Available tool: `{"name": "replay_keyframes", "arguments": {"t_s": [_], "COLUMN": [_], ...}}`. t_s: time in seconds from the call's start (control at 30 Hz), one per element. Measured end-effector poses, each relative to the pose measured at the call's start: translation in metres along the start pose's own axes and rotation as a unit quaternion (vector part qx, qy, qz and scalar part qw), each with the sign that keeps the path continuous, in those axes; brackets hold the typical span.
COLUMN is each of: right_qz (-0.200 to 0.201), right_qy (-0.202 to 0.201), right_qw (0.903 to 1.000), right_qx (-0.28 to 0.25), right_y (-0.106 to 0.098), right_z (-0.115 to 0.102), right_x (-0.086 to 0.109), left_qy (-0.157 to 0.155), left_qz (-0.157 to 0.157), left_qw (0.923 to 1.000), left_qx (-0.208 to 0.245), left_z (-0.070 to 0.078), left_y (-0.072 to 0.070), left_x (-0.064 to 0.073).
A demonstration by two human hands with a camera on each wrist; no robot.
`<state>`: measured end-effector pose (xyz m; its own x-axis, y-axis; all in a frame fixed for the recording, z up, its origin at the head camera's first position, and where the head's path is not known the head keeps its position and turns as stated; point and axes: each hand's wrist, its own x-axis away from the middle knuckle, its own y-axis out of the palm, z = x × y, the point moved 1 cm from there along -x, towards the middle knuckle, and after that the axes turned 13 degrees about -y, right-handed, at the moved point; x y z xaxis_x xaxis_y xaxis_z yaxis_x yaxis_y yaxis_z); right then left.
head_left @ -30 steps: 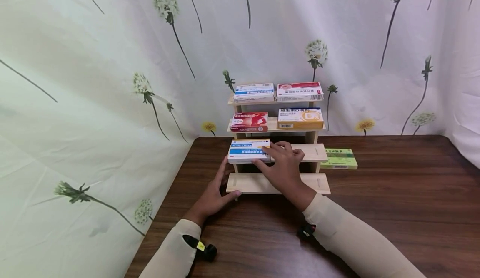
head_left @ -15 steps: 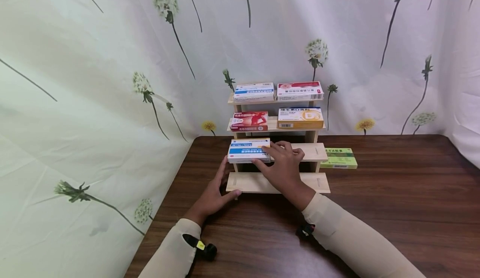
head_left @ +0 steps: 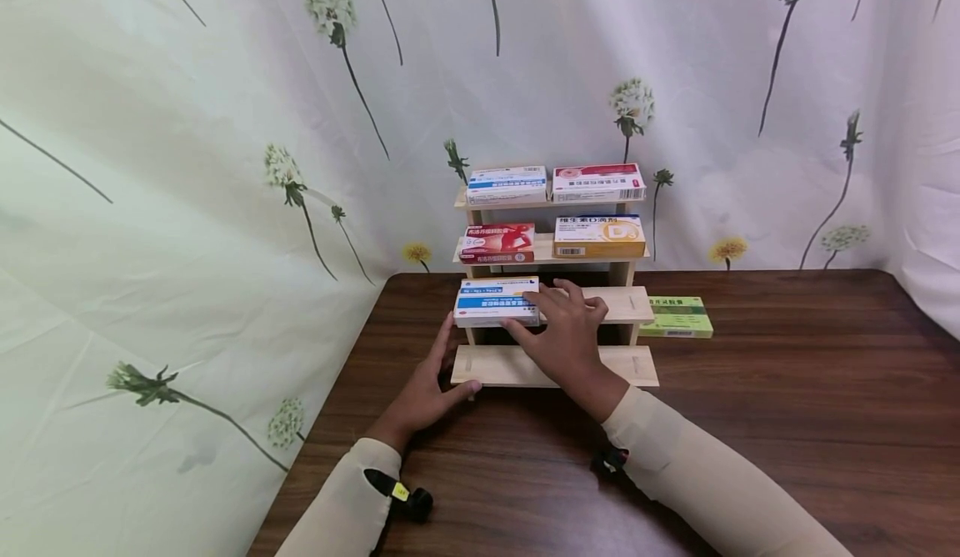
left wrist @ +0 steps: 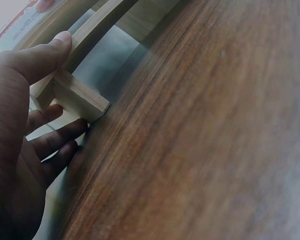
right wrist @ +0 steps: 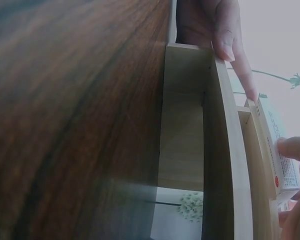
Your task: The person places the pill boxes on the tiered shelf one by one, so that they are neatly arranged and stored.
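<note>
A small four-step wooden display rack (head_left: 498,363) stands on the brown table. On its second step from the bottom, at the left, lies a blue-and-white medicine box (head_left: 487,303). My right hand (head_left: 567,342) pinches this box by its right end, thumb at the front face and fingers over the top. At the rack's left end is my left hand (head_left: 420,398), its thumb resting on the lowest step's front corner. In the left wrist view the other fingers (left wrist: 57,140) reach along the end panel, and the index fingertip comes up to the box's left end.
Higher steps carry a red box (head_left: 497,243), a vitamin D box (head_left: 600,238), another blue-and-white box (head_left: 507,185) and a red-and-white box (head_left: 598,183). A green box (head_left: 681,317) lies on the table behind the rack's right end. A flowered curtain (head_left: 225,82) hangs behind.
</note>
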<state>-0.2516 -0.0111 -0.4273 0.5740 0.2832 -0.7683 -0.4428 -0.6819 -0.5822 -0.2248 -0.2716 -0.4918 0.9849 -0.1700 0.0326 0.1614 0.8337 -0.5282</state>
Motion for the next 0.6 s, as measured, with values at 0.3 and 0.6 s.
{"name": "replay_keyframes", "arguments": {"t_s": [0.3, 0.6], "right_qz": [-0.005, -0.004], "right_qy": [0.017, 0.005], "right_qw": [0.9998, 0.9998], "right_qx": [-0.013, 0.02], "right_y": [-0.0007, 0.0006], "right_z": [-0.0034, -0.0052], "right_x": [-0.0002, 0.0007], "left_qy": [0.003, -0.003], "left_qz": [0.002, 0.001], "left_qw": [1.0, 1.0], "left_qx": [0.0, -0.001], "left_z": [0.0001, 0.0003], "left_y": [-0.0002, -0.0004], "left_x": [0.0003, 0.0009]}}
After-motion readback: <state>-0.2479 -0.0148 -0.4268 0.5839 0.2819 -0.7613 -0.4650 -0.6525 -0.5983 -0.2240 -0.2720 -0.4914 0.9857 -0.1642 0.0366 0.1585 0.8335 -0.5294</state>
